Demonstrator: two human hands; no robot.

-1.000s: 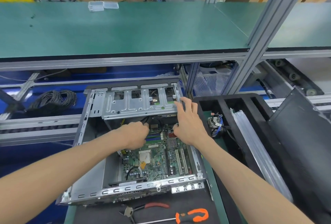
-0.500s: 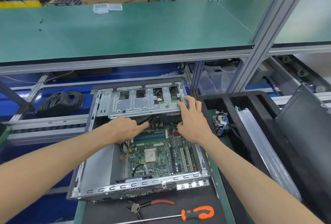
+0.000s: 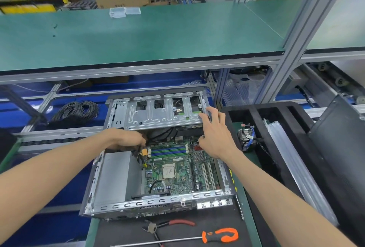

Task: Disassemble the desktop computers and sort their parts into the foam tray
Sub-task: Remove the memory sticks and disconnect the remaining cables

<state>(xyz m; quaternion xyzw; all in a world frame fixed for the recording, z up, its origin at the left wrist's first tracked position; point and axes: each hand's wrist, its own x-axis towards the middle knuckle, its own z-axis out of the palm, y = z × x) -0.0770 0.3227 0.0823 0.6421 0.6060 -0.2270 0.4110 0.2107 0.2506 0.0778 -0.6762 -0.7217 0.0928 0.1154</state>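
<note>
Right hand (image 3: 214, 135) lay open, fingers (image 3: 205, 116) spread on the drive cage (image 3: 158, 113); left hand (image 3: 126, 139) reached beneath it — grip hidden (cannot tell).

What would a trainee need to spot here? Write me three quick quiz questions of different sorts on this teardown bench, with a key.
1. True or false: the CPU on the motherboard is covered by a heatsink.
2. Which tool lies nearest the bench's front edge? A) pliers B) screwdriver C) hammer
3. Fill in: the right hand has its fingers spread on the metal drive ____ at the far end of the case.

Key: 1 false, the chip is bare. 2 B. 3 cage. The left hand reaches in near the yellow connector; its grip is hidden.
</note>
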